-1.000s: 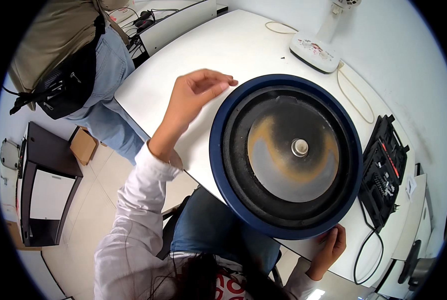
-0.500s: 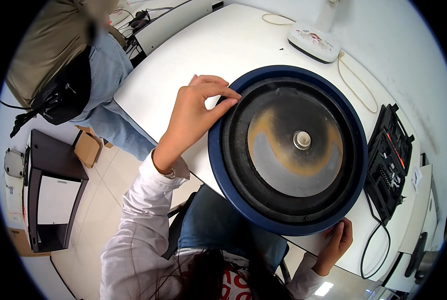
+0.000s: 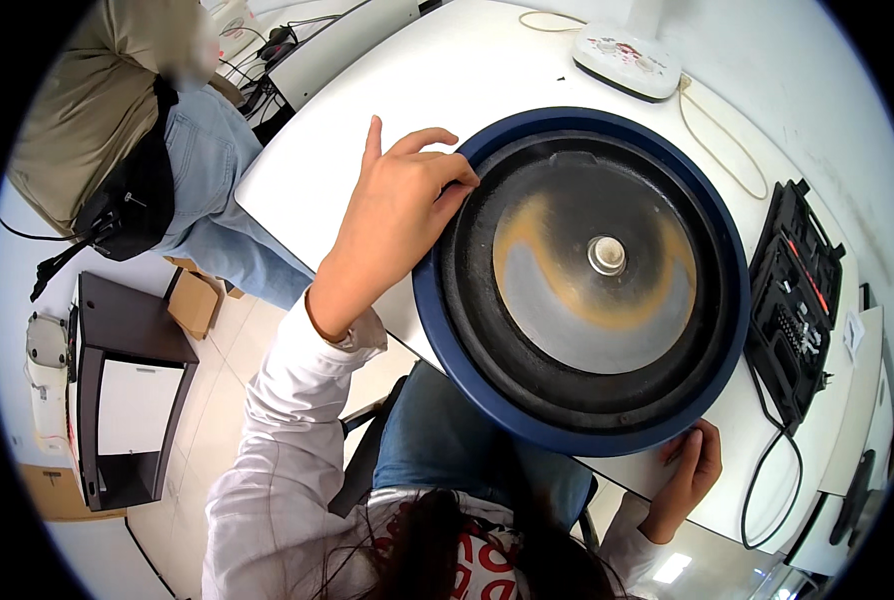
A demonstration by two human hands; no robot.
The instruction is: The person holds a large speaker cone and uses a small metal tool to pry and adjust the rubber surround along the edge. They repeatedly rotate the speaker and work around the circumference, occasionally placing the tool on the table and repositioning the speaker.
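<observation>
A big round machine with a blue rim [image 3: 464,340] lies on the white table [image 3: 367,110]. Inside it are a black ring and a grey metal disc [image 3: 587,300] with an orange stain and a small hub [image 3: 607,255] in the middle. My left hand [image 3: 397,215] is at the upper left of the rim, fingers curled over its edge, index finger pointing up. My right hand [image 3: 689,470] sits at the table's near edge, just under the rim's lower right, fingers bent; what it grips is hidden.
A black open tool case [image 3: 792,300] lies right of the machine, with a black cable [image 3: 767,470] below it. A white appliance base [image 3: 627,55] and pale cord [image 3: 717,140] lie behind. Another person [image 3: 117,130] stands at the left, near a black cabinet [image 3: 117,390] and cardboard box [image 3: 195,300].
My left hand has gone from lying flat and open on the table to curling its fingers over the blue rim. My right hand has stayed by the lower right edge.
</observation>
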